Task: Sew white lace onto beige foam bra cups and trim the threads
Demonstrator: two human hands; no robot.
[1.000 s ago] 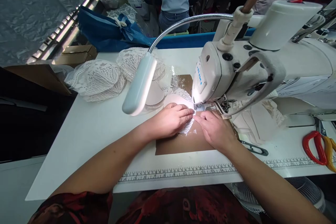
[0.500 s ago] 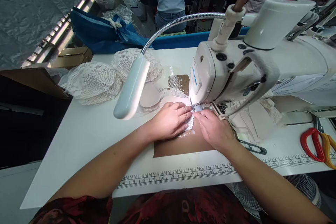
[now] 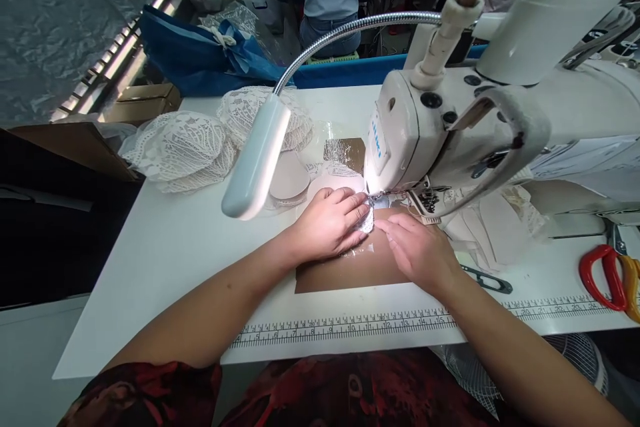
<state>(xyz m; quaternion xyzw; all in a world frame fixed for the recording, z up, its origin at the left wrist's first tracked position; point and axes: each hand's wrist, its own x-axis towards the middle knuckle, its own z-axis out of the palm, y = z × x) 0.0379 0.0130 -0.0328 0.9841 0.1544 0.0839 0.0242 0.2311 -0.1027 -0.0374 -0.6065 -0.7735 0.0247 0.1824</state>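
Observation:
A white lace piece [image 3: 367, 221] lies under the needle area of a white sewing machine [image 3: 400, 127], lit by its lamp. My left hand [image 3: 333, 223] rests flat on this piece, fingers stretched towards the presser foot, covering most of it. At the piece's right edge, just below the foot, are the drawn-together fingertips of my right hand [image 3: 420, 247]; the grip itself is partly hidden. Beneath both hands is a brown sheet [image 3: 345, 273] on the table. Pale fabric [image 3: 335, 180] extends behind my left fingers.
Stacked lace pieces [image 3: 177, 150] and beige rounded pads [image 3: 289, 177] lie left. The lamp head [image 3: 257, 157] hangs over the table. Right are pale cut pieces [image 3: 493, 227], thread snips [image 3: 487, 280] and red-and-yellow scissors [image 3: 603, 277]. A ruler strip [image 3: 350, 330] runs along the front. People sit beyond.
The whole view has shifted slightly. My right fingertips have moved a little back from the foot along the lace piece's edge. My left hand stays pressed on the piece.

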